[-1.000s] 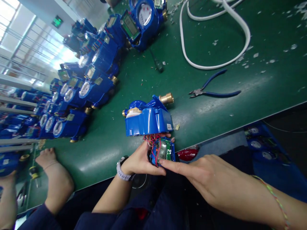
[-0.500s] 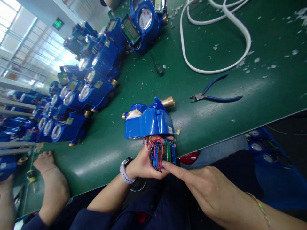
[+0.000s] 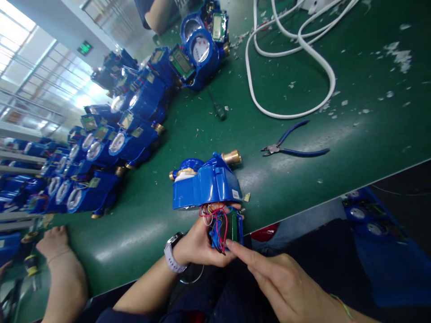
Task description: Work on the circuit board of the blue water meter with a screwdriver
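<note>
A blue water meter (image 3: 205, 181) with brass fittings lies at the near edge of the green table (image 3: 303, 179). Red and yellow wires run from it to a small blue module with a green circuit board (image 3: 227, 229). My left hand (image 3: 198, 246), a watch on its wrist, is closed round this module from the left. My right hand (image 3: 279, 282) points its forefinger at the module's lower edge, touching the wires there, with its other fingers loosely curled.
Several blue meters (image 3: 114, 139) crowd the table's left side. Blue-handled cutters (image 3: 292, 148) lie to the right, a white cable (image 3: 303, 54) loops beyond them. Another person's hand (image 3: 55, 246) rests on the table at far left. A blue bin (image 3: 380, 229) sits below the table edge.
The view has shifted downward slightly. My right forefinger has slid lower along the module's edge while my left hand keeps hold of it.
</note>
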### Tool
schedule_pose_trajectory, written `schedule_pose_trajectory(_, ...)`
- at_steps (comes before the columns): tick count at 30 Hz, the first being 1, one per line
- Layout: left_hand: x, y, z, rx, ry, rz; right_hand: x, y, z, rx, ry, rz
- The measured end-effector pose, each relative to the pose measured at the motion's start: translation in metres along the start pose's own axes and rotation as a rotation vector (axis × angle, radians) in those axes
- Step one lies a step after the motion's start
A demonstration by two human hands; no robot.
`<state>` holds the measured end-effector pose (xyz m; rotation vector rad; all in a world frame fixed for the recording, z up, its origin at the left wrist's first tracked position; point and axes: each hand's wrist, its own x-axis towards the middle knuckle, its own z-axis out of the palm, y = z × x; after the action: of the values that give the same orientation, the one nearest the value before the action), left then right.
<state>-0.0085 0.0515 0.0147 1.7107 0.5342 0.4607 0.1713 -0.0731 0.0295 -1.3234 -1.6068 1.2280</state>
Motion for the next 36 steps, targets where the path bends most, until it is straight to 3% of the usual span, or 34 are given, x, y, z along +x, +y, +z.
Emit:
schedule_pose_trajectory(11,0.0,0.001,0.0,0.036,0.001,-0.041,-0.002,0.002,0.013,0.163,0.007,0.101)
schedule_pose_trajectory(22,-0.008,-0.002,0.008,0.011,0.056,-0.071,0.001,0.001,0.014,0.661,-0.085,0.251)
schedule_pose_trajectory(27,-0.008,0.0,0.01,-0.011,0.083,-0.102,0.002,-0.004,0.009,0.891,-0.214,0.431)
schedule_pose_trajectory(32,-0.005,0.007,0.004,-0.058,-0.025,-0.19,0.011,-0.001,-0.02,0.716,-0.46,0.461)
schedule_pose_trajectory(36,-0.007,0.005,-0.001,-0.174,-0.055,-0.159,0.02,-0.001,-0.039,0.341,-0.494,0.243)
